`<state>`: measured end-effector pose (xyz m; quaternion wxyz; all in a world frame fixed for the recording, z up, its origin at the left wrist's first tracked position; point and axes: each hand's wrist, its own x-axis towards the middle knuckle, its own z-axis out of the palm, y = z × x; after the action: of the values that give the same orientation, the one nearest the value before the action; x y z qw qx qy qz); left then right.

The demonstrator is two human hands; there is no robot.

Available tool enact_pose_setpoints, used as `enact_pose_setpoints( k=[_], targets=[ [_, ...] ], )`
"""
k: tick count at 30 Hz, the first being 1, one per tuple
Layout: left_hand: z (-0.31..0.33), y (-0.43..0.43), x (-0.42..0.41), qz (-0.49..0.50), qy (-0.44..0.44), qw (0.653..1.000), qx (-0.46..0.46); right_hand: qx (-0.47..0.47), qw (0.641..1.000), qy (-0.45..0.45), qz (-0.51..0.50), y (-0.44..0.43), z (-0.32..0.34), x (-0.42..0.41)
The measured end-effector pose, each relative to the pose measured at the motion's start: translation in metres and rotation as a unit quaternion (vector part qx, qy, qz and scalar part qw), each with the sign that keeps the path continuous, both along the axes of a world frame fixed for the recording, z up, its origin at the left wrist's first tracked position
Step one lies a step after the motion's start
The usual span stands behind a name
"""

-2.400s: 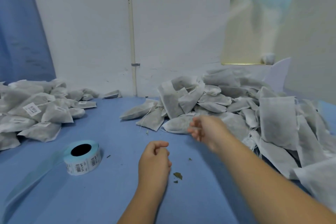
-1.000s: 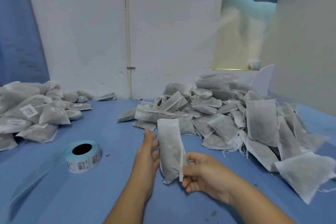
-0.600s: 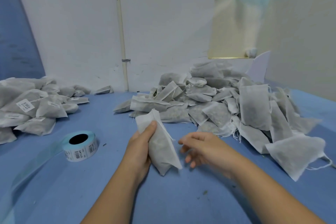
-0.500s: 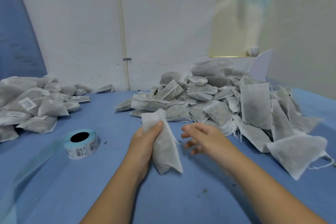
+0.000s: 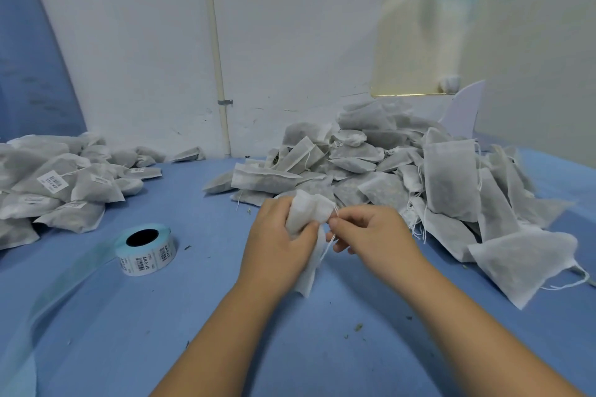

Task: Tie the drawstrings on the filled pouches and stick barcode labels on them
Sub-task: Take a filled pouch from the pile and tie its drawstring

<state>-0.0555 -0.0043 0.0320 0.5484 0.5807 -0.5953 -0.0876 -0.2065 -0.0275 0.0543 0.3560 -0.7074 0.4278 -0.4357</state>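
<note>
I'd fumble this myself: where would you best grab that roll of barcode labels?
The label roll lies flat on the blue table, core hole facing up, loose liner trailing left. Probably come from above: thumb into the hole, fingers against the outer wall on the near side, away from the tail.

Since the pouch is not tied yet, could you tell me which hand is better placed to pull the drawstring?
Right: the right hand pinches the drawstring, while the left hand grips the pouch.

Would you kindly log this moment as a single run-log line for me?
phase: tying | left hand: grips pouch | right hand: pinches drawstring | label roll: on table, apart from both hands
</note>
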Motion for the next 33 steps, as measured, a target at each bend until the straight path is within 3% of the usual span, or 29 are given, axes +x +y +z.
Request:
enact_pose_setpoints(
  k=[6, 10, 14, 19, 28, 33],
  targets=[
    [-0.002, 0.002, 0.017, 0.017, -0.048, 0.999, -0.005, 0.098, 0.989, -0.09, 0.072, -0.001, 0.009, -0.009],
    [-0.003, 0.004, 0.021, 0.025, -0.122, 0.992, 0.017, 0.232, 0.924, -0.276, 0.126, -0.001, 0.009, -0.007],
    [-0.006, 0.005, 0.02, 0.006, -0.184, 0.982, 0.048, 0.304, 0.884, -0.314, 0.168, 0.002, 0.016, -0.01],
    [-0.011, 0.004, 0.019, -0.001, -0.223, 0.971, 0.082, 0.298, 0.881, -0.317, 0.184, 0.006, 0.024, -0.014],
    [-0.006, 0.004, 0.01, -0.037, -0.246, 0.962, 0.115, 0.206, 0.844, -0.474, 0.143, 0.006, 0.044, -0.035],
    [-0.01, 0.004, -0.002, -0.083, -0.341, 0.918, 0.184, 0.198, 0.852, -0.452, 0.175, 0.005, 0.041, -0.035]
  ],
)
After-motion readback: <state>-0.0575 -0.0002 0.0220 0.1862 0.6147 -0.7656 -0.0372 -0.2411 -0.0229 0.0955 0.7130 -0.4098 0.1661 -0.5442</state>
